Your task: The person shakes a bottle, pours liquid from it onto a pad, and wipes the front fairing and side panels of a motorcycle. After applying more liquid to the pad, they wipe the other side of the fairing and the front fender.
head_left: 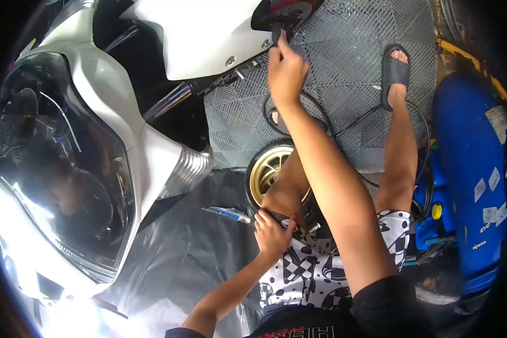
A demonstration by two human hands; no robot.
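My right hand [287, 70] reaches up to the lower edge of the white motorcycle fairing [208, 39]. Its fingers are closed on a small black part [276, 34] beside a dark and red round part [298, 12]. My left hand [272, 234] rests on my bent knee [281, 197] at the hem of the patterned shorts [304, 273], thumb and fingers apart. A wheel with a gold rim [260, 174] lies partly hidden under that leg.
The motorcycle's front with its dark screen [62, 163] fills the left. Grey textured mats [355, 50] cover the floor, with a black cable [349, 121] across them. A blue motorcycle body part [467, 169] and a blue container with a yellow cap [436, 212] stand on the right.
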